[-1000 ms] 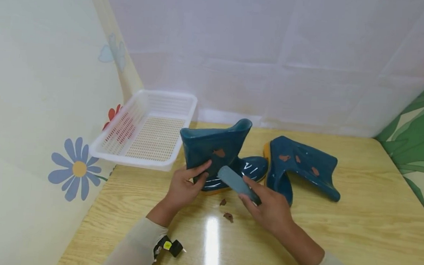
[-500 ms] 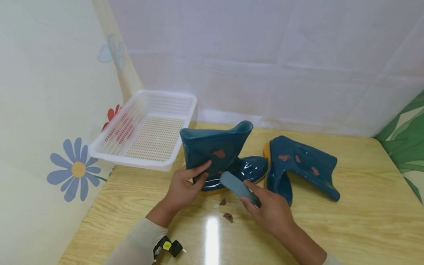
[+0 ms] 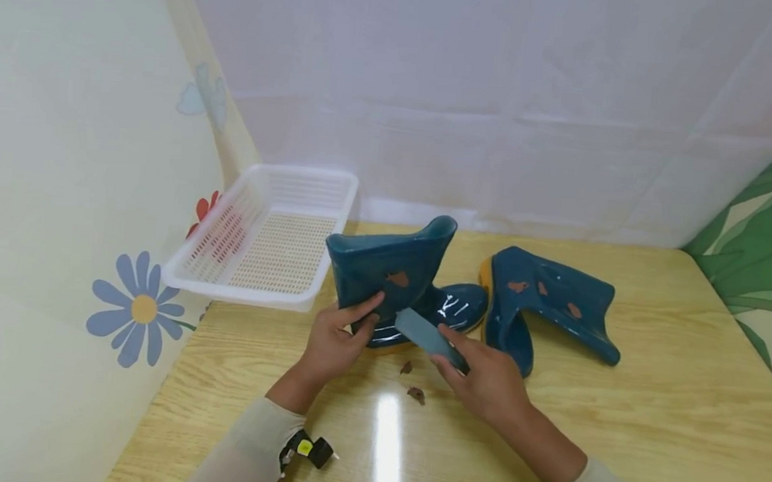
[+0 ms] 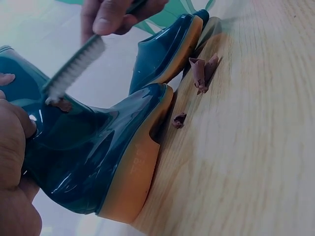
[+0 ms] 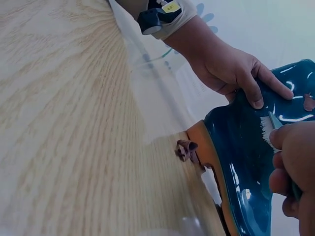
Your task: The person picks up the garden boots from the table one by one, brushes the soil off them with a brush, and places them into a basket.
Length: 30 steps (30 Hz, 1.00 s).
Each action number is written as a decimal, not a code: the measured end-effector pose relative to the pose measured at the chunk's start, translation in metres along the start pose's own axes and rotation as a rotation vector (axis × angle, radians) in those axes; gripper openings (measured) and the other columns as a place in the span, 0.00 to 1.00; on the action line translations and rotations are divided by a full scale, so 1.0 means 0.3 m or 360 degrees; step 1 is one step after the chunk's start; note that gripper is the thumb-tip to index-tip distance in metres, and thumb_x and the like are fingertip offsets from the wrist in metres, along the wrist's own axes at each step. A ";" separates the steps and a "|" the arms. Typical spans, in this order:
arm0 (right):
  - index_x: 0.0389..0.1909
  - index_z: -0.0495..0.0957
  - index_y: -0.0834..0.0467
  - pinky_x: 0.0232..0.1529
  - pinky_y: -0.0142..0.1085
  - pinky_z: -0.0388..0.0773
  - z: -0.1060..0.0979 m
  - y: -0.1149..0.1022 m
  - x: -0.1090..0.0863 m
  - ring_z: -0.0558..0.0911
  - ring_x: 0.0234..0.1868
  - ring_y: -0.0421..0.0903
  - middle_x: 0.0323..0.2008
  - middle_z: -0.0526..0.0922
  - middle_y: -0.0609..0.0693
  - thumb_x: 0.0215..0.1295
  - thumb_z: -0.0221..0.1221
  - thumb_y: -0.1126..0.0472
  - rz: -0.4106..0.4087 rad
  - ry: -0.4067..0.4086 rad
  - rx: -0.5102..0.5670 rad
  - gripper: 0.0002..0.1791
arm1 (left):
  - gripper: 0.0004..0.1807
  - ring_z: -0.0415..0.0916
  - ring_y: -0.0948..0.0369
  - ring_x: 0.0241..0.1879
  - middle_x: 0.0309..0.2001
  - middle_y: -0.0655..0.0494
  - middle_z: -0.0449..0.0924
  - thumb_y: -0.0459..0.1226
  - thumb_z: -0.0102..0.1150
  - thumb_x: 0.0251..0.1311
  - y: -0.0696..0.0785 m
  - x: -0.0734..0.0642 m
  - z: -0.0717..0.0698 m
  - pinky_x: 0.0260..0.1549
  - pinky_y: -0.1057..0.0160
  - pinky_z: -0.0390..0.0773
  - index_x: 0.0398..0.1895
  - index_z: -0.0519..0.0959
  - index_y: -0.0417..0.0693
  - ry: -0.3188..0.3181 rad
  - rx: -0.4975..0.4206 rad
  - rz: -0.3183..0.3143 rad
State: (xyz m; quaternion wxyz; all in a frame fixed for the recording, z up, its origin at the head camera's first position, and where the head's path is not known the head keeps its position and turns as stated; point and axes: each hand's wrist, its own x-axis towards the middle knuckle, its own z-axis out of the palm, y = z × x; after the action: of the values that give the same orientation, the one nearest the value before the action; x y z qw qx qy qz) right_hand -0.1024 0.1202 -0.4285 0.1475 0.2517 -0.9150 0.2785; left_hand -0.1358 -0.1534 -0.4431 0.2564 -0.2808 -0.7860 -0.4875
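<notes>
A dark teal rubber boot [image 3: 368,265] with an orange sole stands on the table, its toe pointing right. My left hand [image 3: 338,337] holds it at the back of the ankle, thumb and forefinger on its near side. In my right hand [image 3: 493,381] is a brush [image 3: 427,335] with a blue-grey back, held by its near end. In the left wrist view its white bristles [image 4: 78,69] meet the boot at a brown smear on the ankle. A larger brown patch [image 3: 397,279] sits higher on the shaft.
A second teal boot [image 3: 561,283] with several brown patches lies on its side at the right. Two brown curled scraps [image 3: 416,395] lie on the wooden table [image 3: 645,429] before the first boot. At the back left stands a white perforated basket [image 3: 278,297].
The brush dips slightly down and right, then returns up and left over the boot's ankle with my right hand. My left hand stays on the boot, which rocks slightly.
</notes>
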 end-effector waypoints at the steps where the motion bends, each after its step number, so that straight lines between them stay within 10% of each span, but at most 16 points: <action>1: 0.63 0.81 0.54 0.20 0.30 0.63 0.000 0.005 -0.004 0.66 0.19 0.34 0.23 0.77 0.40 0.64 0.71 0.51 0.0005 -0.0008 -0.0006 0.27 | 0.22 0.79 0.53 0.51 0.59 0.39 0.80 0.21 0.64 0.61 0.001 -0.001 0.000 0.44 0.47 0.82 0.58 0.84 0.41 -0.0001 -0.0004 0.0001; 13: 0.64 0.81 0.55 0.19 0.29 0.62 -0.005 0.019 -0.018 0.66 0.20 0.34 0.24 0.78 0.43 0.62 0.73 0.53 -0.0074 0.0079 0.0037 0.29 | 0.23 0.78 0.53 0.38 0.52 0.37 0.83 0.21 0.64 0.60 -0.005 0.002 0.003 0.32 0.52 0.79 0.59 0.84 0.42 0.0008 0.0004 0.0025; 24: 0.63 0.82 0.53 0.19 0.32 0.62 -0.007 0.043 -0.020 0.66 0.19 0.36 0.20 0.71 0.38 0.65 0.70 0.50 0.0106 -0.0111 -0.0067 0.27 | 0.23 0.79 0.53 0.45 0.58 0.37 0.80 0.22 0.65 0.61 -0.009 0.004 0.001 0.38 0.52 0.81 0.59 0.83 0.42 -0.0008 0.0009 0.0004; 30: 0.63 0.82 0.53 0.19 0.31 0.61 -0.012 0.056 -0.030 0.65 0.19 0.35 0.23 0.76 0.41 0.62 0.73 0.52 0.0076 0.0020 -0.0044 0.28 | 0.23 0.80 0.53 0.47 0.57 0.38 0.81 0.22 0.65 0.60 -0.014 0.006 0.001 0.40 0.51 0.82 0.59 0.84 0.42 -0.0008 0.0021 0.0025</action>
State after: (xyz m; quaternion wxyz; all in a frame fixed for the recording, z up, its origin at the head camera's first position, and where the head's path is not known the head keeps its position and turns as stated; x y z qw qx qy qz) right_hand -0.1035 0.1377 -0.4365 0.1499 0.2262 -0.9236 0.2709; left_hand -0.1399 -0.1542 -0.4447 0.2602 -0.2863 -0.7876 -0.4795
